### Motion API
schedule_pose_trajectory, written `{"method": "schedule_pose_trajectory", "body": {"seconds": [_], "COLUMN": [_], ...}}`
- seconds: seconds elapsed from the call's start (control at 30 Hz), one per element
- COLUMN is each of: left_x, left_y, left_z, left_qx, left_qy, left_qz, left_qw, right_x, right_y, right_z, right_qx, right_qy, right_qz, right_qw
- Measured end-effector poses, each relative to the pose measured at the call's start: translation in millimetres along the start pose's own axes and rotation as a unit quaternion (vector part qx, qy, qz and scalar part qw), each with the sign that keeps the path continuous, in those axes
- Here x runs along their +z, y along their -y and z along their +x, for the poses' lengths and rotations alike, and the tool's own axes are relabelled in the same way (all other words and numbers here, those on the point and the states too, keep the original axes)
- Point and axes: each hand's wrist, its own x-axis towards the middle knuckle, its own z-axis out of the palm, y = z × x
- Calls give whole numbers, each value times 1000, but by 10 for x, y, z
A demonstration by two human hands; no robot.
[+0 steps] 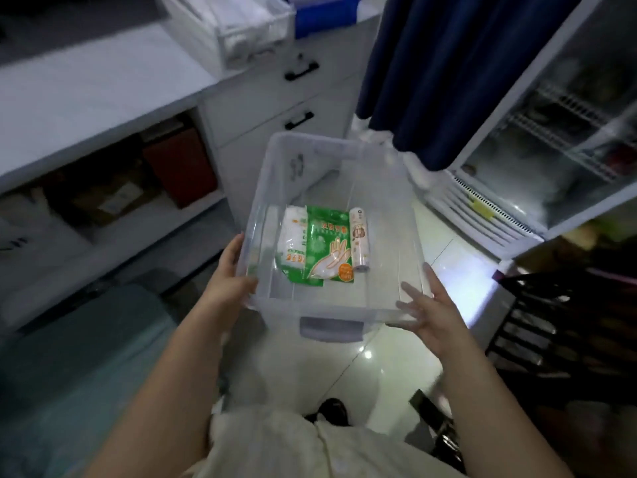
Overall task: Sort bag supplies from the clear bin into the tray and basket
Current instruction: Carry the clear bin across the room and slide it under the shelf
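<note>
I carry the clear bin (331, 307) above the floor in front of me. My left hand (229, 274) grips its left wall near the front corner, thumb over the rim. My right hand (427, 305) holds the right front corner, fingers spread against the wall. Inside lie a green glove packet (327, 246), a white and green packet (293, 236) partly under it, and a white roll of bags (359, 238) to their right. A white slatted basket (238, 32) stands on the counter at the back, with a blue tray (327, 15) just right of it.
A white counter (86, 98) with drawers and open shelves runs along the left. A dark blue curtain (448, 70) hangs ahead. A glass-door fridge (558, 143) stands to the right, and a black slatted chair (565, 326) is at my right side. The floor is glossy tile.
</note>
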Motion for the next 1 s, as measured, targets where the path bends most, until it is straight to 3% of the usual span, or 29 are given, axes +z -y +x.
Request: {"method": "schedule_pose_trajectory", "body": {"seconds": [0.13,0.37,0.63,0.9,1.0], "left_x": [926,1860,2745,3669,4021], "left_y": [-284,-895,-1698,-2684,-2928], "left_z": [278,1168,3035,4727,5220], "left_qx": [-1,40,39,1,8], "left_qy": [25,48,111,103,103], "left_qz": [-22,-15,-5,-8,-6], "left_qw": [999,998,993,995,995], "right_x": [-583,-974,-856,-644,-669], "right_y": [730,1549,2907,4277,4801], "right_z": [294,1021,2464,3791,4276], "right_qx": [-32,-81,-143,-142,-152], "right_qy": [-8,3,-20,-85,-55], "right_qz": [8,68,39,65,38], "right_qw": [999,994,989,984,986]}}
